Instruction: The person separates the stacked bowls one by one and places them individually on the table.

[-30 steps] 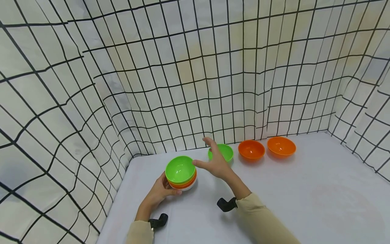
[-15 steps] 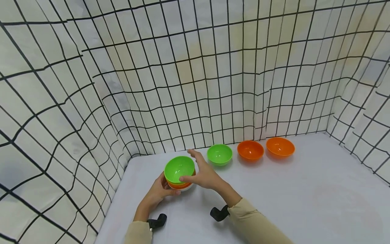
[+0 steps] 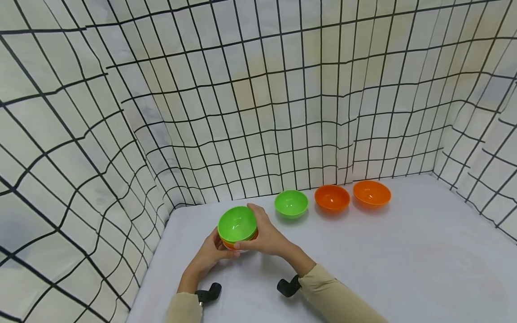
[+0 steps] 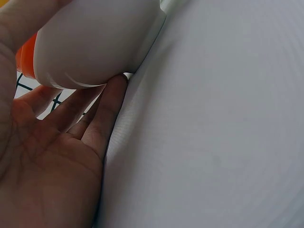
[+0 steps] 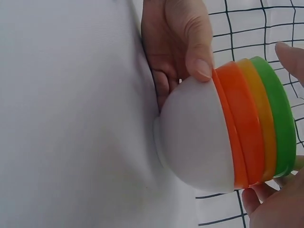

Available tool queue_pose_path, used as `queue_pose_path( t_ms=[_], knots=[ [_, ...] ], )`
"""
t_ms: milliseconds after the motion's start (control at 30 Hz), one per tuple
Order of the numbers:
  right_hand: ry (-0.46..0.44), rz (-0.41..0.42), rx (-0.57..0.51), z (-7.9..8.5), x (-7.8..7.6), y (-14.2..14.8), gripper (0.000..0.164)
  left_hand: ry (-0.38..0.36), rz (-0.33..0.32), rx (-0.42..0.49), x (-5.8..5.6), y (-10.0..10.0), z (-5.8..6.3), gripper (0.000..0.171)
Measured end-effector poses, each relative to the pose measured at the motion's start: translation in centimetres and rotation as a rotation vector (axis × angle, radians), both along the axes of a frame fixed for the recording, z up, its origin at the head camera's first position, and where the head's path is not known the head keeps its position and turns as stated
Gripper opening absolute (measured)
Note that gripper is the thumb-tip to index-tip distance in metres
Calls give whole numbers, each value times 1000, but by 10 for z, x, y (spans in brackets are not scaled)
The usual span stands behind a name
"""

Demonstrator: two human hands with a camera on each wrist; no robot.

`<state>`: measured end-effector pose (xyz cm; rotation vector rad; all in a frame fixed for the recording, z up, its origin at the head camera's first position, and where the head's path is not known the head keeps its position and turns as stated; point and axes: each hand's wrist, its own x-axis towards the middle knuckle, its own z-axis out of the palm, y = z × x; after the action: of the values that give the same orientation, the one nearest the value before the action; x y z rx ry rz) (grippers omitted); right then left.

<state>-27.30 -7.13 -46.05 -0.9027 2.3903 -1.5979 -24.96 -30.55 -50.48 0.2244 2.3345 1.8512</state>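
A stack of nested bowls stands at the left of the table, a green bowl point(image 3: 237, 223) on top, with yellow, orange and white ones beneath. The white bottom bowl point(image 5: 194, 135) rests on the cloth. My left hand point(image 3: 211, 251) holds the stack from the left, its thumb against the near side and its fingers round the lower wall. From the right, my right hand point(image 3: 268, 235) curves round the upper bowls, thumb in front and fingers at the far side. The right wrist view shows its fingers point(image 5: 259, 199) by the orange and green rims; full contact is unclear there.
Behind and right of the stack stand a single green bowl point(image 3: 291, 204), a dark orange bowl point(image 3: 332, 198) and a lighter orange bowl point(image 3: 372, 194) in a row. White cloth covers the table point(image 3: 387, 260). A black-gridded white curtain point(image 3: 291, 103) hangs around it.
My right hand has moved left and down from in front of the single green bowl to the right side of the stack, closing round it. My left hand has stayed on the stack.
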Motion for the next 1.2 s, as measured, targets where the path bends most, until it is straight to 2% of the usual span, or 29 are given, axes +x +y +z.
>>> queue_pose_path(
  t_ms=[200, 533, 967, 1200],
  knots=[
    [-44, -19, -3, -9, -1, -2, 118, -15, 10, 17, 0, 1, 0, 102],
    [-111, -51, -43, -14, -1, -5, 120, 2, -23, 35, -2, -1, -4, 100],
    [-120, -94, -110, -23, -4, -13, 126, 7, -30, 46, -3, -1, -3, 101],
    [-117, -117, -164, -22, -3, -18, 121, 17, -32, 49, -3, -2, -4, 98]
  ],
)
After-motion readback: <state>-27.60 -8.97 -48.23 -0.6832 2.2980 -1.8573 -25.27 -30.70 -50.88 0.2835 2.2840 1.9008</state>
